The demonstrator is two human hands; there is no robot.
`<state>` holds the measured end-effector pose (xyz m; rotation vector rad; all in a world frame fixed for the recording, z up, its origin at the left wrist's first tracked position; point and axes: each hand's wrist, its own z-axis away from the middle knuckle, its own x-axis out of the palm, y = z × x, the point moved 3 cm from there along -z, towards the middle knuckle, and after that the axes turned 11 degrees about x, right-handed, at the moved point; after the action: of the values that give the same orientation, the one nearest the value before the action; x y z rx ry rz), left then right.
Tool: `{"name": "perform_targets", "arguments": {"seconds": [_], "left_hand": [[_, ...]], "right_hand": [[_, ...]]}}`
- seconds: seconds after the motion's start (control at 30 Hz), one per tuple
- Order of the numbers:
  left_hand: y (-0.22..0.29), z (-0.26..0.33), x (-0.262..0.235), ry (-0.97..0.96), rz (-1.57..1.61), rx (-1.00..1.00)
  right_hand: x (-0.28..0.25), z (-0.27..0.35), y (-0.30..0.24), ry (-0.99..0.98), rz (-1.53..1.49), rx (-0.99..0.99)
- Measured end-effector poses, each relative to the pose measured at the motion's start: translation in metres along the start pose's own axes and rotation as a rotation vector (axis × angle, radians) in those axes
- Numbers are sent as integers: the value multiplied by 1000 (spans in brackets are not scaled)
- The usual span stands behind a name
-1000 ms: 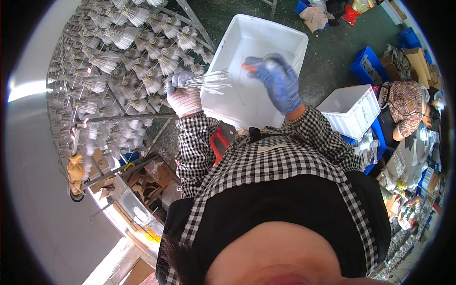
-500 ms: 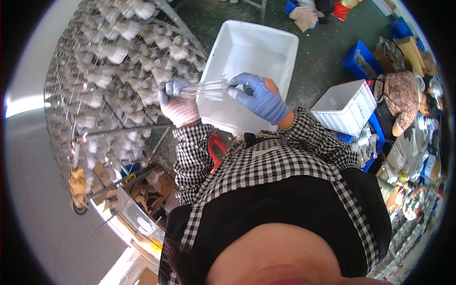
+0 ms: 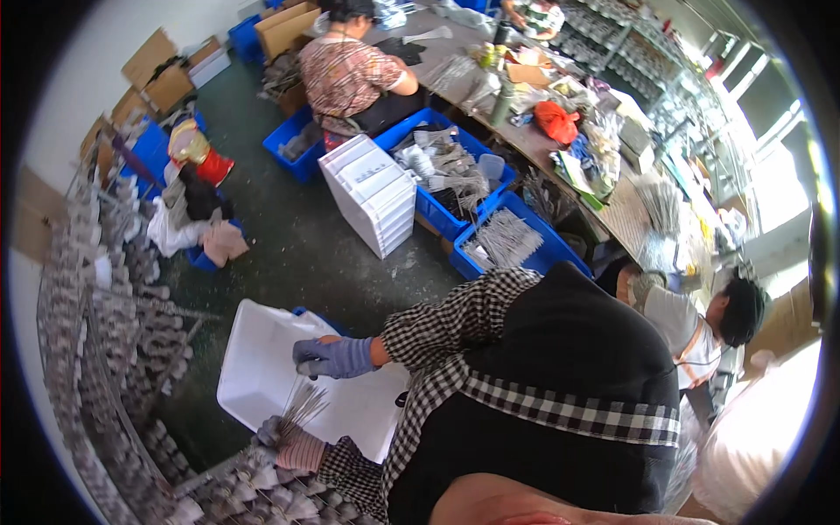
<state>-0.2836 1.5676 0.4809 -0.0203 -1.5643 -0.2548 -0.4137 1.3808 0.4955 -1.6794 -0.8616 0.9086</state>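
I see my left hand (image 3: 293, 444), gloved, fingers closed around a bundle of thin metal rods (image 3: 302, 407) at the white tub's (image 3: 254, 367) near edge; my right hand (image 3: 332, 357), fingers curled, hovers over the tub.

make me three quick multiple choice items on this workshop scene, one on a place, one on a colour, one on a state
1. Where is the white tub?
A. on the floor by the hands
B. on the long table
C. on a shelf

2. What colour is the glove on the right hand?
A. red
B. blue-purple
C. yellow

3. What is the left hand doing?
A. hanging empty
B. holding a bundle of thin sticks
C. resting flat on the tub

Key: 1 A, the tub sits on the dark floor; 2 B, the glove looks blue-purple; 3 B, sticks fan out from its grip.
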Motion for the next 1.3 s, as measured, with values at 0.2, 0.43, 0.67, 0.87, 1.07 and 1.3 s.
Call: {"name": "perform_targets", "arguments": {"seconds": [0.2, 0.43, 0.67, 0.87, 1.07, 1.3], "left_hand": [[-105, -6, 22, 303, -120, -54], [-120, -9, 43, 34, -239, -65], [-248, 26, 125, -446, -866, 293], [-391, 70, 175, -1203, -1163, 514], [-482, 136, 195, -1664, -996, 303], [-522, 166, 196, -2227, -1072, 458]], "right_hand": [[-121, -22, -7, 339, -295, 482], [-238, -47, 17, 453, -758, 524], [-269, -44, 54, -142, -624, 672], [-328, -37, 53, -420, -641, 736], [-392, -41, 66, -312, -631, 434], [-483, -35, 16, -79, -632, 564]]}}
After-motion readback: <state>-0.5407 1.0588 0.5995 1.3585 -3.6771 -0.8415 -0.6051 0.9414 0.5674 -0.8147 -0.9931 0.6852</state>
